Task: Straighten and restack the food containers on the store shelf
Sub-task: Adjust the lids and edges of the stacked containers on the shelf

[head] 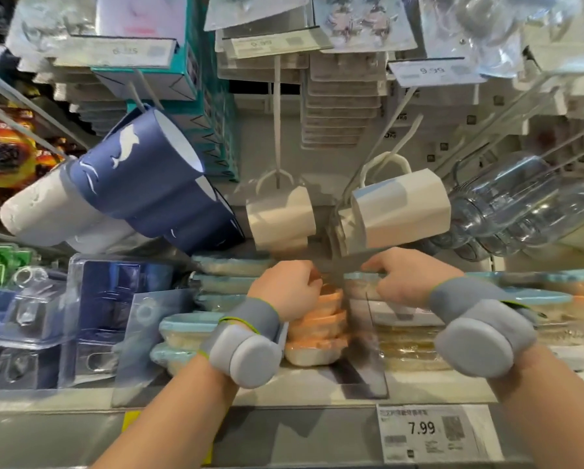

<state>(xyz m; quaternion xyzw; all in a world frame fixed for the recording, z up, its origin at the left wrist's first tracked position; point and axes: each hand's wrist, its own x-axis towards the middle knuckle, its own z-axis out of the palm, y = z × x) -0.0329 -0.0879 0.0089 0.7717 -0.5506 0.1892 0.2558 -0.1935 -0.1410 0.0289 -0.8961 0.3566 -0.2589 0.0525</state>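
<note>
Reaching into the shelf (283, 397) from its front edge, both arms wear grey wrist bands with round pods. Only the head view is given. The left hand (285, 288) is curled closed over the top of the orange-lidded stack (317, 328), which stands near the middle of the shelf a little back from the front edge; its fingers fold down behind the top lid, so it looks like a grip on the uppermost container, though the contact itself is hidden. The right hand (407, 280) is also closed, its fingers pinching the near rim of a teal-lidded container (363, 282) just beside the orange stack on the right.

Left of the orange stack sit the teal-lidded tubs (185, 336), two deep at the front with more piled behind them, and those rear ones look offset from each other. Along the right part of the shelf a row of further teal and orange lids (554, 296) runs toward the right end, fairly level. Mugs (402, 211) hang on hooks just above the hands, and a price tag (426, 431) marks the front edge.

By my reading the job is midway: the orange stack leans unevenly and its layers are not squared, the left tubs remain to be aligned, while the right row seems mostly orderly.
</note>
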